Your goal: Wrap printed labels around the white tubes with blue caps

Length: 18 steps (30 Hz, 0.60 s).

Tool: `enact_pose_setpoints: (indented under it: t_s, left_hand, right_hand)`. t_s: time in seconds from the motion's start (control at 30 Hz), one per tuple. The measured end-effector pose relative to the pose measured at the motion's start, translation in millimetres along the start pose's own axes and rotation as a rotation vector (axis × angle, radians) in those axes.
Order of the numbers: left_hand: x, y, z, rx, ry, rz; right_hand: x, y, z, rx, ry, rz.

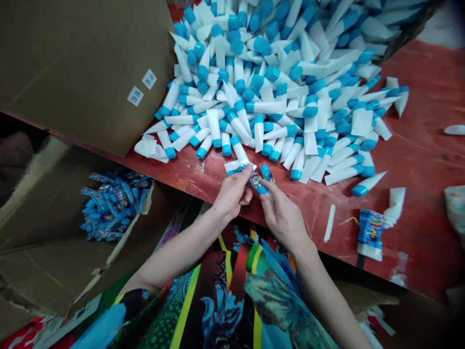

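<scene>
At the far left, a brown cardboard carton flap point(83, 68) bearing two small white labels point(141, 86) overhangs a red-painted wooden table point(428, 97). Below the flap, an open cardboard box point(54, 232) holds a heap of blue-capped tubes in printed wrappers point(116, 206). Toward the middle, the person's left hand point(230, 194) is closed in a pinch, thumb and fingers gripping a white strip with a printed patch point(236, 167). Just beside it, the right hand point(283, 213) is also closed, gripping a blue-capped tube in a printed wrapper point(259, 182). The two pieces overlap between the hands, so how they meet is hard to tell. A brightly printed cloth point(236, 300) lies below both forearms. Beyond the hands, a large pile of white tubes with blue caps point(261, 82) spreads across the table, its nearest tubes just past the fingertips point(249, 168). Further right, a thin white strip point(329, 223) lies near a wrapped tube point(372, 232), which touches a bare white tube point(394, 206). One loose white tube point(454, 130) sits near the right edge.
</scene>
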State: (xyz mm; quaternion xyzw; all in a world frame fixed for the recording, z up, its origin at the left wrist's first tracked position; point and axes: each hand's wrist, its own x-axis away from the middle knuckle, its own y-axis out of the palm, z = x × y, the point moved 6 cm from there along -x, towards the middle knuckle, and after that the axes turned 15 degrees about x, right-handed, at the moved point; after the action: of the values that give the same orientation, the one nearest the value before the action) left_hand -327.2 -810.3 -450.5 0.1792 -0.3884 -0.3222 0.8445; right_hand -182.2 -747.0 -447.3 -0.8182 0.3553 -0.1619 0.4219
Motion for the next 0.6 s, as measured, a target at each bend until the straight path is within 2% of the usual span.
enact_pose_setpoints:
  t_s: [0.1,0.23,0.37,0.43,0.53,0.6]
  left_hand:
    - [4.0,0.0,-10.7,-0.08,-0.073,-0.065]
    - [9.7,-1.8,-22.3,-0.084,-0.115,-0.057]
    - [9.6,1.8,-16.6,0.007,-0.082,-0.098]
    - [7.9,1.3,-9.7,0.034,-0.047,-0.106]
    - [8.3,-2.9,-9.9,0.0,-0.032,-0.103]
    - [11.9,-3.4,-20.5,-0.064,-0.07,-0.147]
  right_hand:
    - [-0.1,2.9,0.4,-0.002,-0.003,0.032]
    - [-2.9,6.2,-2.2,-0.009,0.058,0.104]
    - [-2.7,-0.8,-3.5,-0.131,0.074,0.152]
    - [0.5,-1.6,1.3,-0.279,0.084,0.07]
    - [8.4,8.6,10.6,-0.548,0.173,-0.135]
    - [10.8,13.3,14.4,-0.677,0.232,-0.137]
